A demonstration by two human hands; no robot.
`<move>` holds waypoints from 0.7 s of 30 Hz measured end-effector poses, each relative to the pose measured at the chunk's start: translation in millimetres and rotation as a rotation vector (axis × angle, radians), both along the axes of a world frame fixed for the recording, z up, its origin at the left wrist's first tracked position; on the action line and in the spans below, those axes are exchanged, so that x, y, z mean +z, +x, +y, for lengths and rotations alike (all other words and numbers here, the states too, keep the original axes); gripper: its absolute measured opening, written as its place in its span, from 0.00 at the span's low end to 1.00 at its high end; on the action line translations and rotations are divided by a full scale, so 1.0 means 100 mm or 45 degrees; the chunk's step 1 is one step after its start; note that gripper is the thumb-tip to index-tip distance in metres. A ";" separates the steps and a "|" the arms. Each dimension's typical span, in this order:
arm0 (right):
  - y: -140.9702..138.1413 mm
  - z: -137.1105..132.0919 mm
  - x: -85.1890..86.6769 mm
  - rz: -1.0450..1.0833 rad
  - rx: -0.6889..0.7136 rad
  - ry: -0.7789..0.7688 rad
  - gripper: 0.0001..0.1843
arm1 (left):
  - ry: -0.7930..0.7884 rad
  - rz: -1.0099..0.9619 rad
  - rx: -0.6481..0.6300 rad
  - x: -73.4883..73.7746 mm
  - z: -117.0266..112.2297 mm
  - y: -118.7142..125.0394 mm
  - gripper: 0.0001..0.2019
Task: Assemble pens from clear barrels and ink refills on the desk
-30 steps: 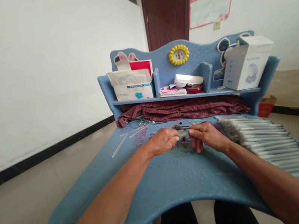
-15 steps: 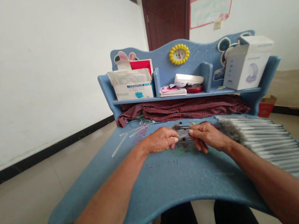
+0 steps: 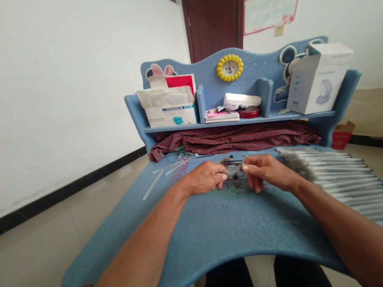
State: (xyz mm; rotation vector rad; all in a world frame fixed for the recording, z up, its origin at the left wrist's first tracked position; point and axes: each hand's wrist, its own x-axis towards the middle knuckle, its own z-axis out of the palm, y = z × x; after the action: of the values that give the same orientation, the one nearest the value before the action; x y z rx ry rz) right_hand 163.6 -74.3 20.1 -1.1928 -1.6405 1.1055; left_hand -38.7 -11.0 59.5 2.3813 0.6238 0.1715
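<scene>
My left hand (image 3: 207,177) is closed above the middle of the blue desk (image 3: 228,234), its fingertips pinched together. Facing it across a small gap, my right hand (image 3: 267,170) has thumb and forefinger pressed together, the other fingers curled below. Whatever either pinch holds is too small and blurred to name. Thin dark sticks (image 3: 232,161) and small dark bits lie on the desk just behind and between the hands. Beside my right forearm lies a row of several slim, pale, sleeve-like tubes (image 3: 354,185) with fuzzy grey ends (image 3: 298,165) towards the hand.
Clear thin strips (image 3: 152,184) lie on the desk's left side. Folded red checked cloth (image 3: 241,138) runs along the back under a shelf (image 3: 189,127). On the shelf stand a mask box (image 3: 171,115), a red round tin (image 3: 249,113) and a white carton (image 3: 316,82).
Both hands stay almost in place. My right hand's lower fingers have shifted slightly up, and the view has moved a little.
</scene>
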 end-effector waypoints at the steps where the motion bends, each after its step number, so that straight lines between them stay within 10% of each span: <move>1: 0.01 0.00 0.01 0.000 -0.003 0.036 0.17 | -0.006 0.000 0.004 0.00 0.00 0.00 0.11; 21: 0.00 0.02 -0.02 -0.043 -0.048 -0.090 0.22 | 0.056 0.009 0.044 -0.06 0.00 0.04 0.10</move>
State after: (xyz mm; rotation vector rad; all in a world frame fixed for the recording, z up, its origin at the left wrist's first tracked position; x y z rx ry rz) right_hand 163.3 -72.7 17.7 -1.2893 -1.6089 1.1336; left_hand -35.1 -11.2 53.5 2.4153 0.6713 0.1938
